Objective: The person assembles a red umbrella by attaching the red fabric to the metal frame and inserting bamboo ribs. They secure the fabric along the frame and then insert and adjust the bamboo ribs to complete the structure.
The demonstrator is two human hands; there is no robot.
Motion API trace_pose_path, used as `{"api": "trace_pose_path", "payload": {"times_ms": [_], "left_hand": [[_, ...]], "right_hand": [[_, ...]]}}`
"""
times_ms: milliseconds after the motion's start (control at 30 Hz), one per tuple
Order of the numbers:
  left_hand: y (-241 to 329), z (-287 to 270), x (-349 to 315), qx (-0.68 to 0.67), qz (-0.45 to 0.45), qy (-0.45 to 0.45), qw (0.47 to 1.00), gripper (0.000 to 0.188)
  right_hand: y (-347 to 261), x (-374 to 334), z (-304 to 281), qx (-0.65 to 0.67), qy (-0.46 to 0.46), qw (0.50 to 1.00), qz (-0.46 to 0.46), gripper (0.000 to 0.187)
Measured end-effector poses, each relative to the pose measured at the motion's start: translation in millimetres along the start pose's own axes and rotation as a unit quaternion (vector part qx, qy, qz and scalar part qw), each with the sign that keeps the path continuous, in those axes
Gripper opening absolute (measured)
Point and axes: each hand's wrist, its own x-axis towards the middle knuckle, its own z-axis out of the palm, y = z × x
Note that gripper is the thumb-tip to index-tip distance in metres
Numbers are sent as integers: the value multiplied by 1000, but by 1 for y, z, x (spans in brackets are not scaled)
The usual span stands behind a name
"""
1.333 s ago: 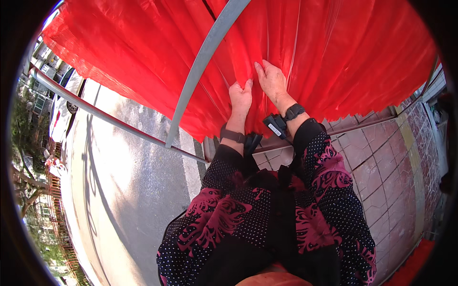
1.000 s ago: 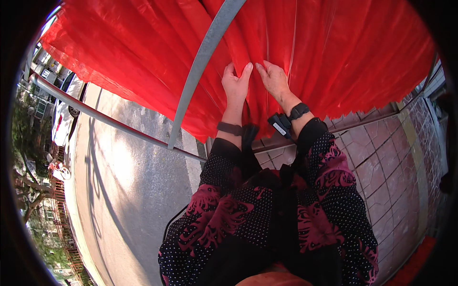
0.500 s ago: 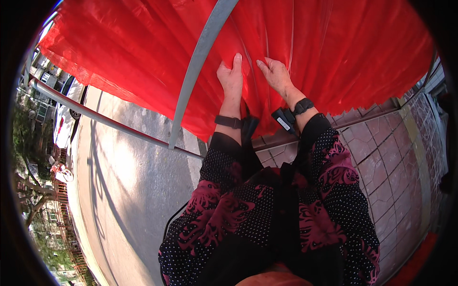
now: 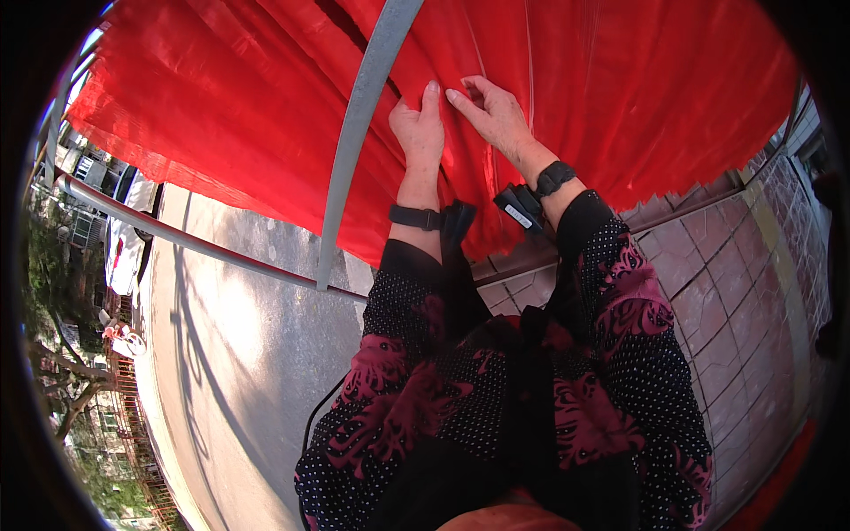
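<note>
A large red sheet (image 4: 611,97), thin and gathered in long folds, spreads across the far side in front of me. My left hand (image 4: 419,131) is closed on a fold of it, thumb pointing away from me and fingers curled under and partly hidden. Close by on the right, my right hand (image 4: 494,115) has its thumb and fingers bent toward each other around another fold. Both wrists wear dark straps, and a small black device (image 4: 519,209) sits by the right wrist.
A grey metal bar (image 4: 347,159) curves up past my left hand, joined to a horizontal rail (image 4: 204,247). On the left lies a sunlit road (image 4: 239,327) with a parked white car (image 4: 133,234). Reddish paving tiles (image 4: 708,292) cover the ground at right.
Both hands have shifted slightly away from me and to the left, with the folds moving along. A dark gap between folds now shows beyond the left hand.
</note>
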Motion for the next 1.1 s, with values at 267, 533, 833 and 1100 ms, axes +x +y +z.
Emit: {"api": "trace_pose_path", "payload": {"times_ms": [267, 533, 833, 1100], "left_hand": [[11, -9, -7, -16, -18, -24, 999, 23], [27, 4, 38, 82, 47, 13, 995, 44], [34, 6, 38, 36, -2, 105, 994, 43], [-32, -23, 0, 35, -93, -46, 994, 23]], "right_hand": [[-19, 19, -13, -37, 1, 999, -3, 33], [-8, 31, -7, -21, 1, 999, -31, 33], [-5, 37, -17, -40, 1, 999, -29, 32], [8, 24, -10, -77, -15, 997, -7, 32]]}}
